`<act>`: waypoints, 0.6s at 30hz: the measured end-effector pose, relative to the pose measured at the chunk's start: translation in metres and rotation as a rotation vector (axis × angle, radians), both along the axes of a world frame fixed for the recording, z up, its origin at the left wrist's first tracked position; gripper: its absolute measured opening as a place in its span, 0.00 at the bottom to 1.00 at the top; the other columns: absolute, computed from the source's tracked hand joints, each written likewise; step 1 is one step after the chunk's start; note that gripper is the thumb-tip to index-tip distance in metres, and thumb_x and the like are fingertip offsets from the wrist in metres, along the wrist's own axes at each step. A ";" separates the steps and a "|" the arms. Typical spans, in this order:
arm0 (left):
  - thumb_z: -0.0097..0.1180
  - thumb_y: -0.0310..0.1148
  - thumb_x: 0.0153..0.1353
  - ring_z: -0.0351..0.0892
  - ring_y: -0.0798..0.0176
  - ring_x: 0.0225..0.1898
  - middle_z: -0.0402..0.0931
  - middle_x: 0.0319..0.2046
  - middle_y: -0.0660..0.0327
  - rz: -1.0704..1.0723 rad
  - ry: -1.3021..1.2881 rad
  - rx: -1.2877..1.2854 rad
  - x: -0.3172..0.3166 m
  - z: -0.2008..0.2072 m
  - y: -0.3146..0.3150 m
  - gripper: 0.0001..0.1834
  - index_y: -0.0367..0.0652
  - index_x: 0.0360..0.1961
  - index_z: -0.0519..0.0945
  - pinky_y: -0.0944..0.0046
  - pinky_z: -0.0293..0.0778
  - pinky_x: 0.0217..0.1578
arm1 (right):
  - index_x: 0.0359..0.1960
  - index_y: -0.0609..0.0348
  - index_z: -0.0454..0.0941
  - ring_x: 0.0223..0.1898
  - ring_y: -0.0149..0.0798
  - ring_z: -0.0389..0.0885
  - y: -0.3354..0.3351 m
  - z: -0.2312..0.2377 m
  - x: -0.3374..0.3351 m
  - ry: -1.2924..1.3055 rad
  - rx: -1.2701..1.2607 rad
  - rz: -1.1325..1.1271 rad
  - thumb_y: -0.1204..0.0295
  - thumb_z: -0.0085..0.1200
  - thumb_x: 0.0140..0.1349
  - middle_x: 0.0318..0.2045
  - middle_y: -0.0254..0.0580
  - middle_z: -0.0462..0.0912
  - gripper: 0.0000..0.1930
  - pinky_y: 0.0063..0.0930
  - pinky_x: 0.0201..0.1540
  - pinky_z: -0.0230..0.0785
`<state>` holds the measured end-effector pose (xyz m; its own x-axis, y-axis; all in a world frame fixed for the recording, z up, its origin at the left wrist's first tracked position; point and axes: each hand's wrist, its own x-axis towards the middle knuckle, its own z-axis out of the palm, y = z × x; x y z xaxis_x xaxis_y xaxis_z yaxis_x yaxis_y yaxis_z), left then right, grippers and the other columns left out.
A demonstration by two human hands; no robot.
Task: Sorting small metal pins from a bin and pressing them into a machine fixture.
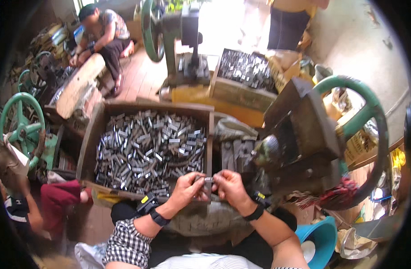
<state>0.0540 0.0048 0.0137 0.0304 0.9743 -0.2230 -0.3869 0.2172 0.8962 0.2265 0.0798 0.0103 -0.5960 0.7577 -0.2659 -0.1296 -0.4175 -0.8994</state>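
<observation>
A small shiny metal piece [208, 180] is pinched between the fingertips of both my hands, just over the front right corner of a wooden box. My left hand [187, 188] closes on its left end, and my right hand [231, 187] grips the right end. Many similar short metal pieces [147, 150] fill the wooden box [209, 143] in a loose heap. To the right of the box stands a heavy dark hand press [299, 130] with a green handwheel [371, 105]. The exact shape of the held piece is too small to make out.
Behind the box is another green press [169, 40], beside a second tray [241, 92] of metal pieces. A light blue bucket [324, 237] sits at my lower right. One person [107, 36] sits at the far left, another [290, 22] stands behind, and someone in red trousers [60, 201] is close on my left.
</observation>
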 end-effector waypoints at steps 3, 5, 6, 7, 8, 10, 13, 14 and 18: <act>0.46 0.31 0.66 0.80 0.70 0.24 0.77 0.27 0.62 0.020 0.399 0.212 0.002 -0.005 -0.004 0.11 0.35 0.45 0.72 0.73 0.74 0.22 | 0.33 0.62 0.74 0.12 0.21 0.68 -0.006 -0.003 -0.001 -0.001 0.028 0.002 0.67 0.53 0.63 0.21 0.37 0.79 0.10 0.13 0.13 0.57; 0.47 0.31 0.66 0.80 0.70 0.24 0.78 0.27 0.62 0.036 0.500 0.290 0.002 -0.013 -0.004 0.11 0.36 0.45 0.72 0.73 0.74 0.22 | 0.33 0.62 0.74 0.13 0.21 0.68 -0.008 -0.004 -0.002 0.014 0.020 0.010 0.66 0.53 0.63 0.21 0.37 0.79 0.10 0.13 0.14 0.58; 0.47 0.31 0.66 0.79 0.71 0.24 0.78 0.27 0.62 0.048 0.321 0.204 0.002 -0.015 -0.003 0.11 0.36 0.45 0.72 0.73 0.74 0.22 | 0.34 0.62 0.74 0.13 0.20 0.68 -0.007 -0.003 -0.003 0.003 0.057 -0.006 0.69 0.52 0.63 0.22 0.37 0.79 0.08 0.12 0.15 0.59; 0.47 0.31 0.66 0.79 0.72 0.24 0.78 0.27 0.62 0.059 0.140 0.115 0.002 -0.017 -0.001 0.11 0.36 0.45 0.73 0.74 0.74 0.22 | 0.34 0.62 0.74 0.13 0.20 0.68 -0.006 0.000 -0.004 -0.017 0.083 -0.009 0.69 0.52 0.63 0.22 0.37 0.79 0.08 0.12 0.15 0.59; 0.47 0.31 0.66 0.79 0.72 0.24 0.78 0.27 0.62 0.061 0.142 0.122 0.001 -0.015 0.002 0.11 0.36 0.45 0.73 0.74 0.74 0.22 | 0.34 0.61 0.74 0.13 0.20 0.68 -0.005 0.002 -0.005 -0.039 0.105 -0.013 0.69 0.53 0.63 0.21 0.37 0.79 0.08 0.12 0.15 0.59; 0.48 0.31 0.66 0.78 0.72 0.23 0.78 0.27 0.63 0.062 0.044 0.117 0.003 -0.011 0.004 0.11 0.36 0.45 0.72 0.74 0.73 0.21 | 0.34 0.62 0.74 0.13 0.20 0.68 -0.003 0.002 -0.004 -0.027 0.110 -0.015 0.69 0.53 0.63 0.21 0.36 0.79 0.08 0.12 0.15 0.59; 0.48 0.32 0.66 0.78 0.73 0.23 0.78 0.28 0.63 0.043 0.168 0.178 0.002 -0.015 0.008 0.11 0.37 0.45 0.72 0.75 0.73 0.21 | 0.34 0.62 0.74 0.14 0.20 0.69 0.000 0.001 -0.002 -0.051 0.139 -0.018 0.69 0.53 0.63 0.22 0.36 0.79 0.08 0.12 0.15 0.59; 0.48 0.32 0.66 0.78 0.73 0.23 0.78 0.28 0.63 0.027 0.243 0.203 0.002 -0.019 0.009 0.11 0.37 0.45 0.72 0.75 0.73 0.21 | 0.34 0.62 0.74 0.14 0.20 0.69 0.001 0.001 -0.002 -0.084 0.165 -0.019 0.68 0.53 0.63 0.22 0.36 0.79 0.08 0.12 0.16 0.59; 0.48 0.31 0.65 0.77 0.73 0.23 0.78 0.29 0.62 0.032 0.059 0.137 -0.002 -0.017 0.012 0.11 0.37 0.45 0.72 0.75 0.72 0.21 | 0.34 0.62 0.73 0.15 0.20 0.70 -0.001 0.004 -0.005 -0.084 0.195 0.008 0.68 0.53 0.63 0.23 0.36 0.79 0.09 0.12 0.16 0.60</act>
<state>0.0516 0.0171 -0.0031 -0.0101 0.9960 -0.0886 -0.3374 0.0801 0.9379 0.2213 0.0789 0.0142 -0.5845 0.7948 -0.1633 -0.0483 -0.2350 -0.9708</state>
